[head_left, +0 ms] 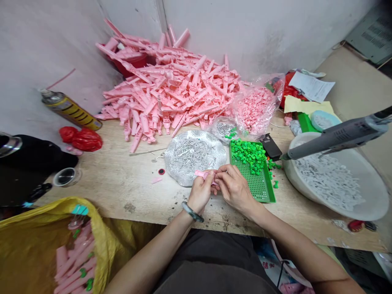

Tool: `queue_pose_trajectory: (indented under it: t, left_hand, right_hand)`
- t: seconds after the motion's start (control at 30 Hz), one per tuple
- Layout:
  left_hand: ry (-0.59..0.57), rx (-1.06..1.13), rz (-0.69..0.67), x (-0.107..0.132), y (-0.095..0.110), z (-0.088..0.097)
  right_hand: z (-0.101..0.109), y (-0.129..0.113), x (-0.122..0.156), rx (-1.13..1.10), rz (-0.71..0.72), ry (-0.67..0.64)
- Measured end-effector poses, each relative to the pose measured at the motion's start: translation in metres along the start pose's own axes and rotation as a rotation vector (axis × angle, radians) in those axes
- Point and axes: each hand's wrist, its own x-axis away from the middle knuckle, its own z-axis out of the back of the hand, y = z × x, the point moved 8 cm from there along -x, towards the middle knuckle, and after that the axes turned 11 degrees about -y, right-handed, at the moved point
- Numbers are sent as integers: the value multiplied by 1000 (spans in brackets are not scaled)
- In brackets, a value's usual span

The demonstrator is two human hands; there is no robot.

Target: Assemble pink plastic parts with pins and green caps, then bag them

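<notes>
My left hand [200,192] is closed around a small pink plastic part [202,174], whose end sticks out above the fingers. My right hand [233,185] meets it from the right, fingers pinched at the same part; what sits under those fingertips is hidden. Both hands hover over the wooden table's [122,183] front edge. Just behind them lies a clear dish of small grey metal pieces [193,156]. To the right is a green perforated tray [259,183] holding several green caps [248,154].
A big heap of pink plastic parts [171,90] fills the back. A bag of small pink pieces [255,107], a white bowl of grey parts [333,179], a hanging power tool [339,136], a spray can [71,109] and a yellow bag with assembled pink parts [45,245] surround me.
</notes>
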Motion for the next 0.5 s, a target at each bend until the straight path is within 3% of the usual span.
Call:
queue_pose_trajectory:
  t: [0.13,0.23,0.37,0.5]
  left_hand:
    - [12,33,31,4,-2,12]
    - [88,95,51,10,-4,22]
    - [93,136,64,13,-5,20]
    - [116,173,39,12,-4,24]
  right_hand:
    - [-11,7,-16,-79,34,-145]
    - [-18,32,-48,-135,-6,-202]
    - [-29,67,-92,211,-136,-217]
    - [-38,71,-104,360,-152,-229]
